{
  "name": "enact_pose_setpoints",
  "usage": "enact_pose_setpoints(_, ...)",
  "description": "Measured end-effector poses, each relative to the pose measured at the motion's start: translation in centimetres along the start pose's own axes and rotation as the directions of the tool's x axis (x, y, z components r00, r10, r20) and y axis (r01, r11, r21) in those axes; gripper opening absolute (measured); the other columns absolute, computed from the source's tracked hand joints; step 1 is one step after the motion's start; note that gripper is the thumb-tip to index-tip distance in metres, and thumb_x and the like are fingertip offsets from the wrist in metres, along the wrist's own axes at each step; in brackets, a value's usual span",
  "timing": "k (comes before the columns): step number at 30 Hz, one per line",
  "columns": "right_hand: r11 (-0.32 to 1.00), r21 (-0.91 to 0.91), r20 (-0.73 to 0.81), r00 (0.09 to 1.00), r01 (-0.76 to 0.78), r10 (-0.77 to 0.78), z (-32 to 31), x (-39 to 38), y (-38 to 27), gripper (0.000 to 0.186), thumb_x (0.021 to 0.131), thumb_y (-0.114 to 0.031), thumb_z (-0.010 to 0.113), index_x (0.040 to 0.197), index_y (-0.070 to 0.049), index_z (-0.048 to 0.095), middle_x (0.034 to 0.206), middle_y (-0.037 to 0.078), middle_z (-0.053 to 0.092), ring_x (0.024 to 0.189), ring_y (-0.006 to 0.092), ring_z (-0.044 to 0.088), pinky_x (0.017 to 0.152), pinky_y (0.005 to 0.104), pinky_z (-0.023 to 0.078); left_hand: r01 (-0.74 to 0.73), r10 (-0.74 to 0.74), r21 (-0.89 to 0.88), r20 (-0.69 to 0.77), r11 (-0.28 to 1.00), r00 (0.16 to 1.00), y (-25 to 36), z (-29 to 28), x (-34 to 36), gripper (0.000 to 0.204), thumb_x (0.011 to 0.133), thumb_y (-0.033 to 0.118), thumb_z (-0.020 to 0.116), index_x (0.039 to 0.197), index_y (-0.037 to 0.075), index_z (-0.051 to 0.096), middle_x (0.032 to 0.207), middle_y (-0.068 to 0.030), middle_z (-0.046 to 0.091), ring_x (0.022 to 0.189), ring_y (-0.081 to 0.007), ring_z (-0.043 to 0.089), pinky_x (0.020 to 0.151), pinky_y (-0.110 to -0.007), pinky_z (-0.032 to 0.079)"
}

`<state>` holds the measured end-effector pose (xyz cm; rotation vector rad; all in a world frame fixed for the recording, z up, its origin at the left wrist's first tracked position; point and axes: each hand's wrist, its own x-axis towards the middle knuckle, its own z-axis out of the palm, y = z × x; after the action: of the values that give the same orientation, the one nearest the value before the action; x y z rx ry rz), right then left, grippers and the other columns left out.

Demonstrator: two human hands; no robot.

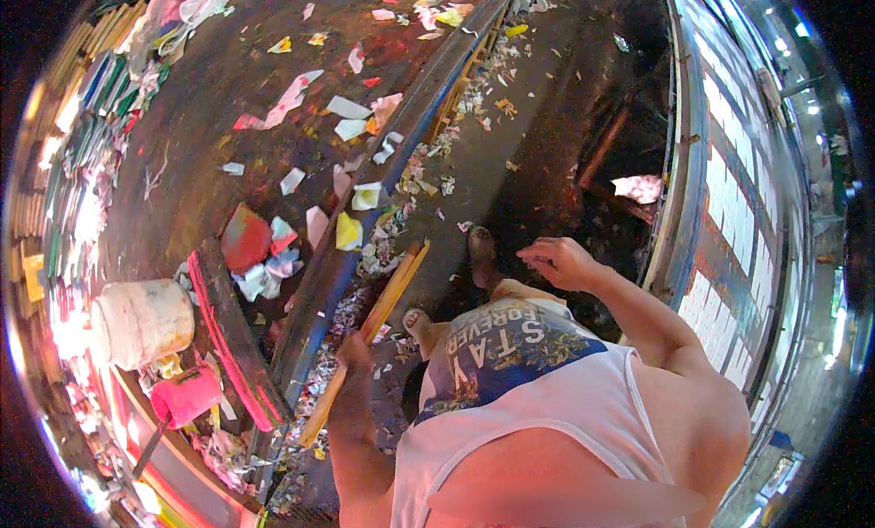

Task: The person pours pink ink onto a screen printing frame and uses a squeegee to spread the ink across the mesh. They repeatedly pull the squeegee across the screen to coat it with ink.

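Note:
My left hand is closed around the middle of a long, narrow wooden strip. The strip slants from beside my foot down toward the lower left, next to the low beam-like edge of a wide surface. My right hand hangs in front of my body, fingers loosely stretched and slightly apart, holding nothing that I can see. Below it are my bare feet on the dark floor. To the left of the strip, a dark board with a bright pink edge lies near a stained white bucket and a pink cup-like container.
Paper scraps lie scattered over the wide brown surface at left. A long beam divides it from the littered walkway. Stacked sheets line the far left. On the right runs a framed panel with white panes.

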<state>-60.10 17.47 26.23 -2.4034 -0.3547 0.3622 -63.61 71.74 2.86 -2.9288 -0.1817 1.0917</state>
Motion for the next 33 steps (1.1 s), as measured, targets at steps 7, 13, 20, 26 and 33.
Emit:
enact_pose_setpoints(7, 0.989, 0.148, -0.090, 0.995, -0.019, 0.033, -2.1, 2.6, 7.6, 0.025, 0.106, -0.012, 0.068, 0.126, -0.007, 0.080, 0.113, 0.016, 0.080, 0.101, 0.0385, 0.077, 0.085, 0.0487, 0.064, -0.245, 0.247, 0.032, -0.172, 0.969, 0.954, 11.9, -5.6, 1.7, 0.037, 0.078, 0.027, 0.092, 0.108, 0.010, 0.078, 0.111, -0.0154, 0.079, 0.101, -0.0402, 0.079, 0.086, -0.054, 0.064)
enact_pose_setpoints(13, 0.755, 0.602, -0.368, 0.749, -0.261, 0.552, -4.1, 2.9, 17.5, 0.029, 0.104, 0.007, 0.070, 0.131, -0.001, 0.077, 0.123, 0.007, 0.080, 0.111, 0.0143, 0.073, 0.099, 0.0316, 0.059, -0.413, 0.407, -0.040, -0.110, 0.910, 0.907, 25.8, -13.1, 1.7, 0.042, 0.078, 0.027, 0.092, 0.111, 0.009, 0.075, 0.116, -0.0127, 0.074, 0.107, -0.0402, 0.076, 0.089, -0.054, 0.062)
enact_pose_setpoints(20, 0.155, 0.985, -0.117, 0.380, -0.071, 0.918, -14.1, -0.6, 28.4, 0.060, 0.109, -0.042, 0.072, 0.159, -0.010, 0.062, 0.144, 0.008, 0.070, 0.122, 0.0202, 0.065, 0.110, 0.0375, 0.050, -0.666, 0.645, -0.065, -0.193, 0.743, 0.739, 42.6, -18.2, 2.4, 0.042, 0.076, 0.020, 0.094, 0.111, 0.009, 0.074, 0.117, -0.0112, 0.072, 0.111, -0.0395, 0.072, 0.091, -0.052, 0.062)
enact_pose_setpoints(26, 0.152, 0.984, -0.172, 0.289, 0.090, 0.942, -16.6, -4.3, 27.4, 0.051, 0.111, -0.048, 0.067, 0.144, -0.009, 0.071, 0.127, 0.005, 0.073, 0.115, 0.0191, 0.066, 0.103, 0.0364, 0.049, -0.806, 0.764, -0.045, -0.290, 0.591, 0.576, 50.8, -19.8, 5.1, 0.047, 0.075, 0.017, 0.092, 0.118, 0.007, 0.076, 0.124, -0.0114, 0.073, 0.119, -0.0370, 0.068, 0.103, -0.048, 0.058)
enact_pose_setpoints(33, 0.141, 0.984, -0.167, 0.276, 0.112, 0.947, -19.6, -7.6, 25.2, 0.053, 0.114, -0.041, 0.064, 0.149, -0.002, 0.069, 0.149, 0.010, 0.067, 0.142, 0.0229, 0.060, 0.123, 0.0414, 0.041, -0.868, 0.818, 0.056, -0.369, 0.493, 0.441, 55.8, -24.2, 7.5, 0.042, 0.076, 0.000, 0.077, 0.117, 0.009, 0.077, 0.131, -0.0108, 0.072, 0.133, -0.0364, 0.063, 0.111, -0.053, 0.053)
